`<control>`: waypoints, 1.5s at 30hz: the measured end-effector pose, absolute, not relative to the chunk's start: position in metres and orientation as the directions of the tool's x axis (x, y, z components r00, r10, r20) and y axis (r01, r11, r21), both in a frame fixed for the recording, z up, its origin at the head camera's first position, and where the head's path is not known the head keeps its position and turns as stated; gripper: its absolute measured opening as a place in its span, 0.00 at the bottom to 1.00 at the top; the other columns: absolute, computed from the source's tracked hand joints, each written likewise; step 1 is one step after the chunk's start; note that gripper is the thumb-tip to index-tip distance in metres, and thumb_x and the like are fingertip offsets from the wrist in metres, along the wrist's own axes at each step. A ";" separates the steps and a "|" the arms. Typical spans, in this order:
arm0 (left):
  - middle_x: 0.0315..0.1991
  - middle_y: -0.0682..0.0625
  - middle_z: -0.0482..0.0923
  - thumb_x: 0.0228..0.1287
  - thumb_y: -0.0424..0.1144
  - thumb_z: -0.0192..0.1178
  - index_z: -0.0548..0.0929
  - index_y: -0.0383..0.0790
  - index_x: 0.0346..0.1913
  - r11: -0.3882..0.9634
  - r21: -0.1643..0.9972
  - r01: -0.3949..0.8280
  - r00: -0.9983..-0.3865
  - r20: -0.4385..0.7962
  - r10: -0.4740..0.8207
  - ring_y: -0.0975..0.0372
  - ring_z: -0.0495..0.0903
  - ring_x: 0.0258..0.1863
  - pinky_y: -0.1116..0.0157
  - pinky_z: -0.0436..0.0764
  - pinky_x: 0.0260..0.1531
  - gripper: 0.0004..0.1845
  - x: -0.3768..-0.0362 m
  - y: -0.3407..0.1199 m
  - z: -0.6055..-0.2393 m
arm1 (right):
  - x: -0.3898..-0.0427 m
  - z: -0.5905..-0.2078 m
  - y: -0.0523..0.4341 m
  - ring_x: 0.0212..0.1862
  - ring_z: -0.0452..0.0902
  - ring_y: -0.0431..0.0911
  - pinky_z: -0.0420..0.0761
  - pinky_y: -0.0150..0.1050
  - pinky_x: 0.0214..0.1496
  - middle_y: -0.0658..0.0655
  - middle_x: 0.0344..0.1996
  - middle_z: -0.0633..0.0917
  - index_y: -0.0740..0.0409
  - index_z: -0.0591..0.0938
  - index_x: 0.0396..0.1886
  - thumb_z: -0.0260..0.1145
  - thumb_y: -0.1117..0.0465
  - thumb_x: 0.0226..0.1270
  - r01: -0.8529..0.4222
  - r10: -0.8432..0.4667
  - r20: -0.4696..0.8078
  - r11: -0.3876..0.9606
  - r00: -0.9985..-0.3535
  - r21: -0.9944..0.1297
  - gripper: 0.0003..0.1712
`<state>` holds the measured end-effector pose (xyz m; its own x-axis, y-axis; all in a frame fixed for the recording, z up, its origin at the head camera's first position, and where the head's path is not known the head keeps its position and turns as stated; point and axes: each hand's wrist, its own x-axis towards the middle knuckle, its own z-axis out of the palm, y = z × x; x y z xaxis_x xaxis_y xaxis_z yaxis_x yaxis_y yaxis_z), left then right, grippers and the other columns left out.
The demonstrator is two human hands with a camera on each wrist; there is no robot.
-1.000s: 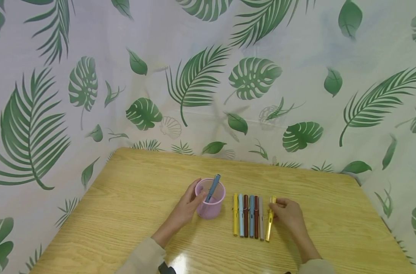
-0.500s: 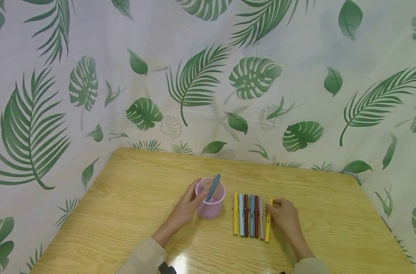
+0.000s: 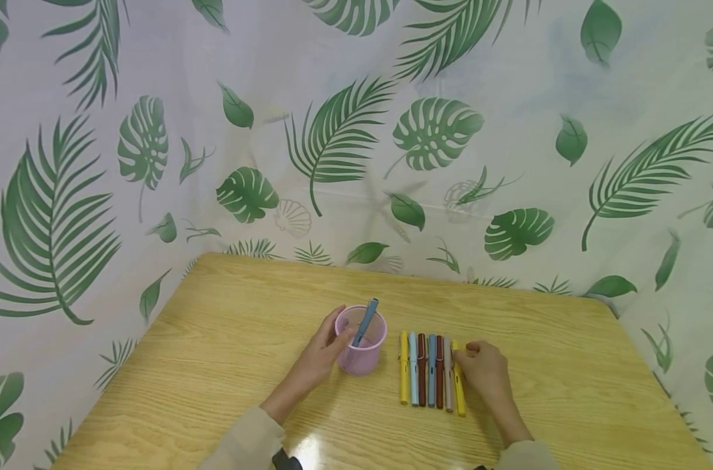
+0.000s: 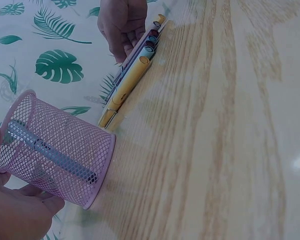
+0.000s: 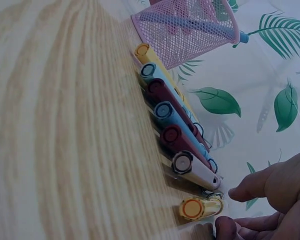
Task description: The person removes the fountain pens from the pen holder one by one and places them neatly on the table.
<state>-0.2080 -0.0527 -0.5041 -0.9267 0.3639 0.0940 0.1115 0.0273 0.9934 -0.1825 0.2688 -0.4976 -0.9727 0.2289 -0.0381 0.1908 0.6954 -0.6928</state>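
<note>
My left hand holds a pink mesh pen cup, thumb at the near rim and fingers around the far side. Inside it a blue pen leans, its end above the rim. To the right, several pens lie side by side: a yellow pen, a light blue pen, dark red ones, a blue one and a grey pen. At the row's right end my right hand pinches the far end of another yellow pen, which lies slightly slanted beside the grey one.
The wooden table has a leaf-patterned cloth behind it and at its sides. The cup stands just left of the pen row, a small gap between them.
My right hand has moved left with the yellow pen, bringing it from apart to beside the grey pen. The pen has also turned slightly. Left hand and cup have stayed in place.
</note>
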 end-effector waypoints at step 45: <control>0.80 0.31 0.52 0.83 0.41 0.50 0.49 0.37 0.83 0.032 0.993 0.110 -0.932 0.092 0.351 0.40 0.54 0.78 0.45 0.58 0.75 0.35 -0.208 -0.054 -0.505 | -0.218 -0.469 0.156 0.48 0.85 0.56 0.88 0.46 0.48 0.66 0.49 0.87 0.70 0.82 0.60 0.65 0.61 0.76 -0.104 0.105 0.147 0.337 -0.984 -0.936 0.20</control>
